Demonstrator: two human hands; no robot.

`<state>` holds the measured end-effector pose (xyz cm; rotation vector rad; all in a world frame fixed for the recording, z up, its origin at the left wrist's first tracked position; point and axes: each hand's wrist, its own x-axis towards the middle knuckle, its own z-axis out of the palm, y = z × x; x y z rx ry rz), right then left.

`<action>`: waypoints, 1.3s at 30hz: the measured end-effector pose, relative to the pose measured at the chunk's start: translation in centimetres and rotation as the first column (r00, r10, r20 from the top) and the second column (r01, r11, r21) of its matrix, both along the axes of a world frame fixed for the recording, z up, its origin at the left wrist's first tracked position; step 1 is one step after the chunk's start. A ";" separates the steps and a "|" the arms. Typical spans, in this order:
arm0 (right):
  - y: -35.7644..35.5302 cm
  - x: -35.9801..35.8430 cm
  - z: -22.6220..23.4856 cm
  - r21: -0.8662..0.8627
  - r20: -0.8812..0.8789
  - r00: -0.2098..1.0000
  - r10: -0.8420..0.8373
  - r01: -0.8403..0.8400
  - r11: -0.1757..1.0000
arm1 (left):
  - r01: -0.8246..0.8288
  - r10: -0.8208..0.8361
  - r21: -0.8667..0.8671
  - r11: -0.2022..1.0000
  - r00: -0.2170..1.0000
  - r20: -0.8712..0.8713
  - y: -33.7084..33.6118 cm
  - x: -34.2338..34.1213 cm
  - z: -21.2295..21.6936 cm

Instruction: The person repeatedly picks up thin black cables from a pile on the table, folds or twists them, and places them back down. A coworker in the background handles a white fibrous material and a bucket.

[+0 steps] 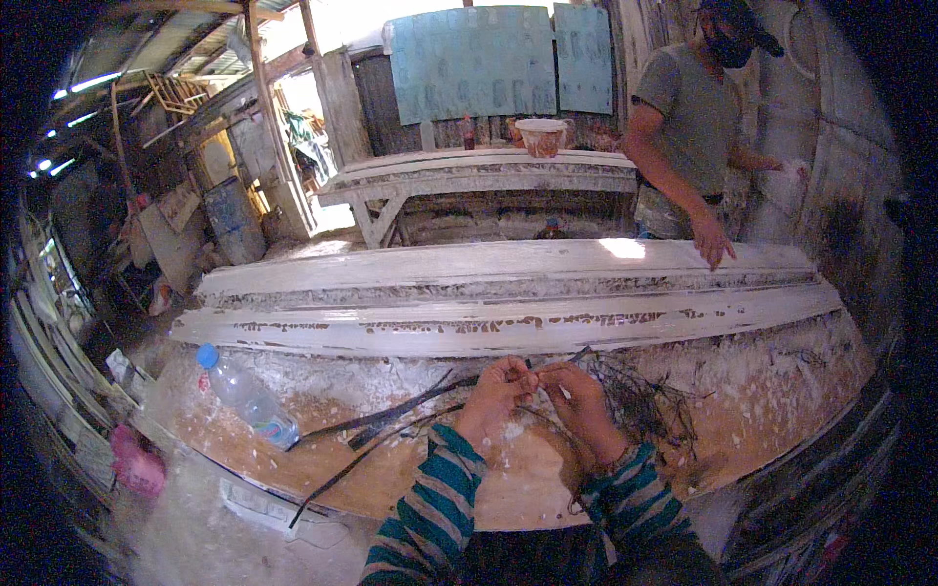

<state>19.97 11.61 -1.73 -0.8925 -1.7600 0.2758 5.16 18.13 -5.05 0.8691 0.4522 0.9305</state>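
Over the near worktable (489, 493), my left hand (495, 393) and my right hand (580, 402) meet fingertip to fingertip. Both are closed in a pinch on a thin dark strand; its exact kind is too small to make out. Long black strips (391, 420) lie on the board to the left of my left hand, some passing behind it. Beside my right hand spreads a tangled heap of fine dark strands (657, 402). My striped sleeves cover both forearms.
A plastic bottle with a blue cap (249, 396) lies at the left. Long white-coated boards (420, 327) span the table beyond my hands. Across from me a person's hand (715, 244) touches the far board. A bucket (542, 137) stands on the back bench (469, 181).
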 end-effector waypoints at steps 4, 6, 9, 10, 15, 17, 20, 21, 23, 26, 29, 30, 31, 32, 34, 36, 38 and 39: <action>1.3 0.1 -1.7 -0.089 -0.135 0.984 -0.114 0.102 0.991 | -0.015 0.023 0.071 0.997 0.994 -0.104 -0.9 -0.3 1.0; 2.0 0.4 -2.4 -0.194 -0.210 0.972 -0.102 0.060 0.979 | -0.034 0.053 0.109 0.994 0.984 -0.171 -1.0 -0.2 1.3; 2.3 0.4 -2.8 -0.189 -0.262 0.961 -0.083 0.033 0.981 | -0.092 0.126 0.183 0.979 0.975 -0.185 -1.0 0.2 1.3; 2.2 0.4 -2.8 -0.123 -0.201 0.974 -0.103 0.080 0.989 | -0.120 0.162 0.205 0.971 0.966 -0.203 -1.0 0.4 1.3; 1.4 0.2 -1.8 -0.033 -0.084 0.979 -0.186 0.184 0.982 | -0.174 0.246 0.322 0.930 0.949 -0.196 -1.2 0.7 1.2; 1.3 0.1 -1.6 -0.004 -0.069 0.974 -0.216 0.217 0.976 | -0.195 0.275 0.347 0.917 0.941 -0.197 -1.4 0.8 1.0; 1.2 0.2 -1.6 -0.004 -0.024 0.969 -0.247 0.247 0.969 | -0.260 0.383 0.466 0.846 0.904 -0.190 -1.4 1.2 0.5; 1.2 0.1 -1.6 -0.018 -0.012 0.968 -0.251 0.251 0.968 | -0.292 0.449 0.549 0.783 0.876 -0.175 -1.3 1.4 0.3; 1.4 0.0 -1.7 0.001 -0.052 0.972 -0.228 0.229 0.973 | -0.305 0.559 0.668 0.679 0.804 -0.201 -1.2 1.6 0.0; 1.4 -0.2 -1.9 -0.043 -0.099 0.974 -0.206 0.203 0.978 | -0.260 0.653 0.749 0.609 0.701 -0.288 -1.4 1.5 -0.2; 1.5 0.0 -2.5 -0.144 -0.132 0.968 -0.214 0.195 0.970 | -0.264 0.657 0.755 0.601 0.701 -0.278 -1.4 1.6 0.0; 1.5 0.1 -2.7 -0.173 -0.148 0.966 -0.213 0.187 0.967 | -0.276 0.649 0.743 0.609 0.712 -0.268 -1.4 1.7 0.1; 1.6 0.2 -3.0 -0.208 -0.158 0.962 -0.224 0.189 0.960 | -0.280 0.631 0.721 0.634 0.726 -0.273 -1.5 1.8 0.1; 1.8 0.3 -3.3 -0.235 -0.172 0.959 -0.227 0.183 0.954 | -0.293 0.654 0.748 0.596 0.718 -0.240 -1.7 1.8 0.1; 2.4 0.5 -3.7 -0.295 -0.249 0.947 -0.201 0.124 0.947 | -0.306 0.681 0.785 0.539 0.706 -0.192 -1.8 1.8 0.1; 2.8 0.6 -4.0 -0.405 -0.348 0.915 -0.203 0.049 0.913 | -0.294 0.658 0.753 0.589 0.716 -0.236 -1.8 1.9 0.1; 2.9 0.9 -3.8 -0.416 -0.433 0.894 -0.116 -0.084 0.905 | -0.278 0.641 0.739 0.614 0.722 -0.260 -1.8 1.8 0.1; 2.9 1.0 -3.6 -0.446 -0.462 0.881 -0.101 -0.132 0.885 | -0.269 0.636 0.742 0.615 0.725 -0.264 -1.8 1.7 0.1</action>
